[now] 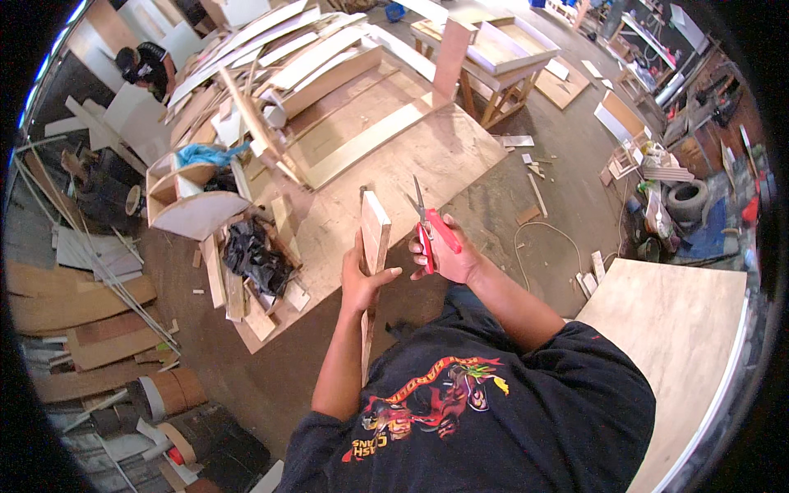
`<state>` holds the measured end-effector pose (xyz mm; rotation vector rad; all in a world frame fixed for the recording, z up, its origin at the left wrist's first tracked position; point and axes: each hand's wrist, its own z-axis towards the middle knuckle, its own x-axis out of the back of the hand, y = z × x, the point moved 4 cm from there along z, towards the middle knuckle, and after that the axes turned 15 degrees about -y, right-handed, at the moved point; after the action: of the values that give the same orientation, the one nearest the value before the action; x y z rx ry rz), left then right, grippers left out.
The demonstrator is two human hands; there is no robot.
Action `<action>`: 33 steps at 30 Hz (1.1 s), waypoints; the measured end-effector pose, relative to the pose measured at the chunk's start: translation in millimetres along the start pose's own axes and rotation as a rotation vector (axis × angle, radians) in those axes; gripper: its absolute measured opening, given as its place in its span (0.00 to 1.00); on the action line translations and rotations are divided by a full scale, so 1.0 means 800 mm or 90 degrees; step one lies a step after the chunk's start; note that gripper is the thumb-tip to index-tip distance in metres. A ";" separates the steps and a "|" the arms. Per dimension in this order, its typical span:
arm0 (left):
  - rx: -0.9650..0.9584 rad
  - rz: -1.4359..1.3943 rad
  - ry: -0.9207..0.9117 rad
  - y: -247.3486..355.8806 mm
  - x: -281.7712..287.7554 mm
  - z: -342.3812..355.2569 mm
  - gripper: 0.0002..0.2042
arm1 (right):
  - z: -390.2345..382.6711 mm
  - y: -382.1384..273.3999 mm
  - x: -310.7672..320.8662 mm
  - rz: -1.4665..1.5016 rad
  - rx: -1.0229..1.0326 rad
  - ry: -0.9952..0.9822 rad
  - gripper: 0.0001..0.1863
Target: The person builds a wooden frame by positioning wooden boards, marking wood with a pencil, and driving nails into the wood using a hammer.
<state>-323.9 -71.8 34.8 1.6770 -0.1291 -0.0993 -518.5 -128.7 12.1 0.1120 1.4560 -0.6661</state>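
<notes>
My left hand [362,279] grips a narrow wooden board [376,232] held upright in front of my body, its thumb out along the right side. Just right of the board, my right hand [448,256] is closed on red-handled shears [440,236], with the thin metal blades pointing up and somewhat apart. Beyond both hands lies a large plywood sheet [345,218] bearing a wooden frame [370,141], piled offcuts [288,66], a white curved shelf piece [197,215] and crumpled black plastic [255,251].
A person [148,70] bends at the upper left. A workbench [501,66] stands at the back. Wood scraps and a looped cable [546,223] lie on the floor at right, near a tire [689,195]. A plywood panel [657,329] is beside me at right; stacked boards [99,337] are at left.
</notes>
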 end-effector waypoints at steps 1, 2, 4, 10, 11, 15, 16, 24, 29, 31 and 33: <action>0.003 0.003 -0.010 -0.003 -0.009 0.015 0.57 | -0.010 -0.011 0.004 0.000 0.014 -0.013 0.39; 0.036 0.038 -0.006 -0.006 -0.017 0.031 0.57 | -0.019 -0.022 0.011 0.002 0.023 -0.011 0.39; 0.069 0.075 -0.009 -0.013 -0.032 0.065 0.58 | -0.035 -0.049 0.019 0.059 0.053 -0.090 0.39; 0.057 0.272 -0.044 -0.025 -0.068 0.162 0.59 | -0.074 -0.145 0.030 -0.031 0.047 0.005 0.44; 0.075 0.281 -0.041 -0.022 -0.073 0.174 0.59 | -0.078 -0.163 0.028 -0.023 0.049 0.002 0.44; 0.144 0.264 -0.045 -0.013 -0.095 0.220 0.59 | -0.095 -0.210 0.033 0.040 -0.002 -0.006 0.43; 0.149 0.264 -0.040 -0.014 -0.098 0.230 0.59 | -0.098 -0.221 0.039 0.054 -0.025 0.016 0.42; 0.176 0.219 -0.037 -0.008 -0.111 0.285 0.57 | -0.117 -0.246 0.100 0.093 -0.078 0.145 0.30; 0.190 0.189 -0.025 -0.009 -0.100 0.304 0.57 | -0.085 -0.281 0.065 0.160 0.020 0.018 0.36; 0.178 0.176 -0.032 -0.005 -0.098 0.311 0.57 | -0.073 -0.292 0.054 0.148 0.028 0.050 0.40; 0.212 0.144 -0.048 -0.004 -0.097 0.315 0.57 | -0.070 -0.306 0.074 -0.263 -0.023 0.221 0.45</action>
<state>-435.9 -308.6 3.4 1.9782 -0.4087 0.0314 -686.6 -323.7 26.9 -0.1117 1.8474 -0.9906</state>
